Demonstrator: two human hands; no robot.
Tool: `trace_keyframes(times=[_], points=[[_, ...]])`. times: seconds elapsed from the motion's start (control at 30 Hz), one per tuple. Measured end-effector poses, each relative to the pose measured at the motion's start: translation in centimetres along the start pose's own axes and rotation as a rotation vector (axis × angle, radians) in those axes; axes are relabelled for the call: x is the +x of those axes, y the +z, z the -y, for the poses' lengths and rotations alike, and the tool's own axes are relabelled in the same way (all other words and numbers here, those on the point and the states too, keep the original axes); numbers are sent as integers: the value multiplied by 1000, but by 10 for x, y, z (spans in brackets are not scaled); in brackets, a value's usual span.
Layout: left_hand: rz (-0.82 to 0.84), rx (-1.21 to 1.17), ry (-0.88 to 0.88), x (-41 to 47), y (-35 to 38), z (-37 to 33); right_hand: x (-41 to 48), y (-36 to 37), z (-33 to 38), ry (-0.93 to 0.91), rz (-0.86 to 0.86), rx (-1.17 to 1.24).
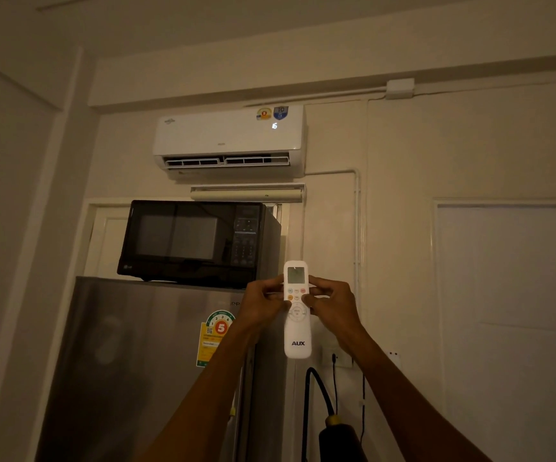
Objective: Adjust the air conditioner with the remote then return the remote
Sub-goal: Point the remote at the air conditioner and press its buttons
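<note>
A white wall-mounted air conditioner [228, 141] hangs high on the wall, its louvre open and a lit digit showing on its front. I hold a long white remote [297, 331] upright in front of me, its small screen at the top facing me. My left hand [263, 303] grips the remote's left edge, thumb on its face. My right hand [330, 303] grips the right edge, with the thumb resting on the upper row of buttons.
A black microwave [196, 241] sits on top of a grey refrigerator [136, 361] directly below the air conditioner. A wall socket [336, 358] with black cables hangs beneath the remote. A dark object with a yellow cap [336, 438] stands low in view. A white door panel [510, 295] is at right.
</note>
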State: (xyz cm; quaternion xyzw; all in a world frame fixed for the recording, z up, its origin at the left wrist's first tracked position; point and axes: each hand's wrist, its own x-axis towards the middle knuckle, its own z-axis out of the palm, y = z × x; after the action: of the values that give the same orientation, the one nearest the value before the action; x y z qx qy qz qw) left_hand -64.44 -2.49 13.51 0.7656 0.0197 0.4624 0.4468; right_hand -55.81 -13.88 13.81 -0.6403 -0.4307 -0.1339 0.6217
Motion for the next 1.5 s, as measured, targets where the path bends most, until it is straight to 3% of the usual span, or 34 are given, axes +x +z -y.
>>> trace_keyframes(times=[1.5], points=[[32,33,27,-2,-14,-13,6,7,-2,23,35,49]])
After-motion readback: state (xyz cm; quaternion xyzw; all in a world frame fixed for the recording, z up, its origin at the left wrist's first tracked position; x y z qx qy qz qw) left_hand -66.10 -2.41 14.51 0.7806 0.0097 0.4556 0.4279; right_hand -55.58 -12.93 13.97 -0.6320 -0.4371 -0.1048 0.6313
